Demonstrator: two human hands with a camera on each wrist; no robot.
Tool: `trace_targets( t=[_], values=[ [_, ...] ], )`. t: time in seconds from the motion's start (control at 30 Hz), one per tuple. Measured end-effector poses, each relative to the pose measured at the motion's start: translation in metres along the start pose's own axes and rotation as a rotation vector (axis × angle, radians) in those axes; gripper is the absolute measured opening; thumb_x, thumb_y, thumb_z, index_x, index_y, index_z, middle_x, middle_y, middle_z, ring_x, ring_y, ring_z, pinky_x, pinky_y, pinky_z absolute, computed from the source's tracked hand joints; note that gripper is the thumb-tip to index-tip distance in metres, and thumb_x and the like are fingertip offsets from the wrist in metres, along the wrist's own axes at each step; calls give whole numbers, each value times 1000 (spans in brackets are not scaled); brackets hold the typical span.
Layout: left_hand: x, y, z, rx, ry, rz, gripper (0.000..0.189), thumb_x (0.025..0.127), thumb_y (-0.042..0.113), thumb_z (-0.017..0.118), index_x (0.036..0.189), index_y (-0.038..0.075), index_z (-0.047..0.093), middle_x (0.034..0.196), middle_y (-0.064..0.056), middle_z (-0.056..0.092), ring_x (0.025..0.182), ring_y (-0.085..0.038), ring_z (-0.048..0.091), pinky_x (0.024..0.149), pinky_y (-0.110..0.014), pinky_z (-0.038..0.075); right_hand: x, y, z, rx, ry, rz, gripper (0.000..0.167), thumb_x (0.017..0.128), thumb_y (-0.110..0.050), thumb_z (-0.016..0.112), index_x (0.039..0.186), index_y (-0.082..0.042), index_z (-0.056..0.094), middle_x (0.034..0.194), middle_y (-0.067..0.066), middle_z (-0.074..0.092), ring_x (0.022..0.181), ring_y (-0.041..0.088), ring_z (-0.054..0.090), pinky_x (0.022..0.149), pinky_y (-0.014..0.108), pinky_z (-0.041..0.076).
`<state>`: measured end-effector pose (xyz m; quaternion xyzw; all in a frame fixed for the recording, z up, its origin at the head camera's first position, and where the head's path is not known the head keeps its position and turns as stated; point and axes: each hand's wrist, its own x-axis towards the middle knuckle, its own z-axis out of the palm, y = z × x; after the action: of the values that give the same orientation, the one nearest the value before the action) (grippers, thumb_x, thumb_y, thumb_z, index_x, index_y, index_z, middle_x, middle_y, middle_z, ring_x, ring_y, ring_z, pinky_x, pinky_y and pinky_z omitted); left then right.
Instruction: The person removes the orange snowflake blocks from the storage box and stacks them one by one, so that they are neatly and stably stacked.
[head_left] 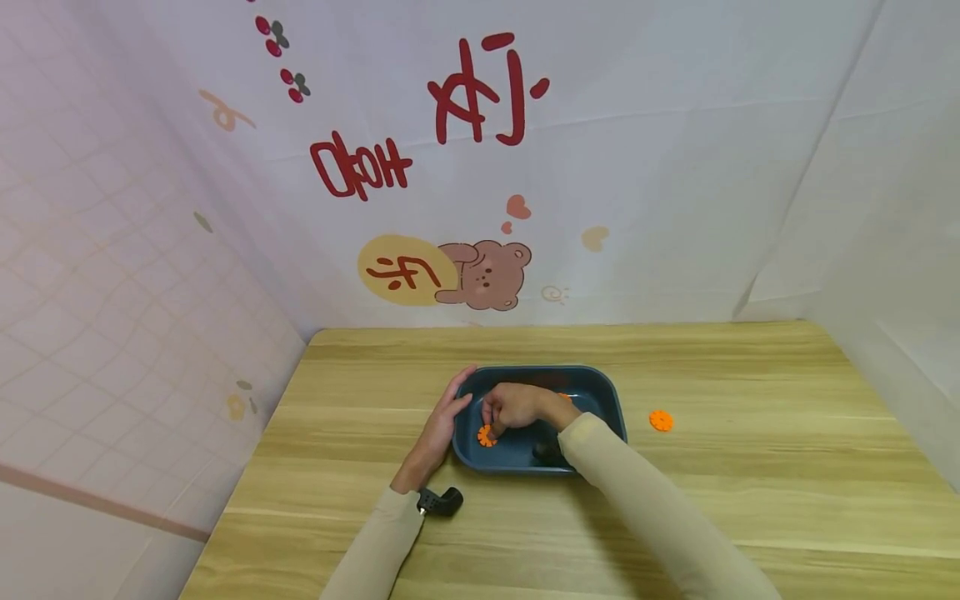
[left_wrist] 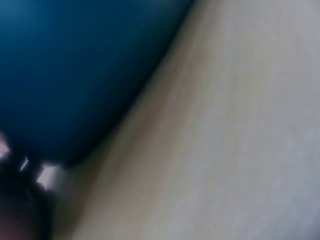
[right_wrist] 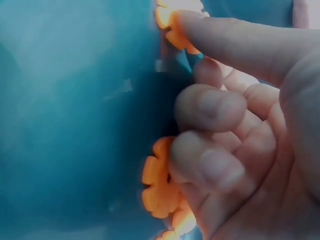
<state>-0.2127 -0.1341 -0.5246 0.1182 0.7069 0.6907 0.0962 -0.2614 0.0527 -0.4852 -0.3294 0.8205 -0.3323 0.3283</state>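
Observation:
A dark blue rectangular basin (head_left: 513, 460) stands on the wooden table. My left hand (head_left: 441, 429) lies against its left end, fingers along the outside and thumb over the rim. Inside the basin, my right hand (head_left: 516, 406) pinches an orange notched plastic disc (head_left: 487, 436) near the left end; the right wrist view shows the thumb on this disc (right_wrist: 177, 40). A second orange disc (right_wrist: 159, 180) shows beside the curled fingers in that view, with more orange pieces partly hidden below it. The left wrist view holds only the blurred basin wall (left_wrist: 75, 75) and table.
Another orange disc (head_left: 661, 421) lies on the table (head_left: 720, 467) right of the basin. One more orange piece (head_left: 565, 397) peeks out behind the right wrist. A black wrist camera (head_left: 441, 502) sits on the left wrist. A printed cloth wall (head_left: 660, 167) rises behind the table.

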Motion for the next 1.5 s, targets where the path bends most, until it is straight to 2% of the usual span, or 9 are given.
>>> trace_targets(
  t=[0.17,0.57,0.9,1.0,1.17,1.23,1.33,1.5],
  values=[
    [-2,1,0,-1,5,-11,50,106,22,37,155,14,33,163,-2,21,152,-24,11,121,-51,5,-1,0,0,-26,-12,-4,8,85,-8,74,85,-11,67,65,-4,62,55,9,47,55,23,38],
    [-2,-1,-1,10,6,0,50,106,21,37,155,12,32,163,-3,22,151,-24,11,121,-52,6,-4,-1,0,0,-15,-6,7,86,-5,71,86,-9,65,66,-5,58,56,10,45,57,24,38],
    [-1,1,1,3,13,-11,50,105,23,38,154,14,34,163,-2,24,151,-24,13,121,-51,7,-10,-4,-7,35,6,22,11,88,-8,72,90,-11,61,65,-3,55,50,11,44,50,23,38],
    [-1,1,1,4,12,-7,50,105,23,38,155,13,33,163,-3,23,151,-24,14,121,-52,7,-14,-8,-11,35,35,8,13,87,-7,72,92,-11,61,72,-2,59,55,13,48,54,25,42],
    [-1,1,1,4,9,1,51,106,22,37,155,10,32,163,-4,22,151,-25,12,121,-53,6,-24,-14,-17,25,71,-30,17,87,-5,70,103,-9,65,87,0,64,73,15,57,67,26,49],
    [-2,1,1,3,9,2,51,106,22,38,155,10,32,163,-4,22,151,-25,12,121,-53,6,-28,-16,-20,20,78,-47,23,87,-4,68,110,-6,66,90,1,65,75,17,59,69,28,50],
    [-2,1,1,9,15,0,51,105,22,39,155,11,32,163,-2,23,151,-24,12,121,-52,8,-34,-19,-24,31,74,-65,30,89,-1,62,119,-4,66,87,9,66,71,24,60,67,34,52],
    [-2,1,1,10,22,-5,51,105,23,38,155,14,34,163,-2,24,151,-24,13,121,-52,7,-47,-21,-30,122,58,-55,35,92,3,51,123,-2,66,83,14,69,71,29,68,72,48,58]
  ],
)
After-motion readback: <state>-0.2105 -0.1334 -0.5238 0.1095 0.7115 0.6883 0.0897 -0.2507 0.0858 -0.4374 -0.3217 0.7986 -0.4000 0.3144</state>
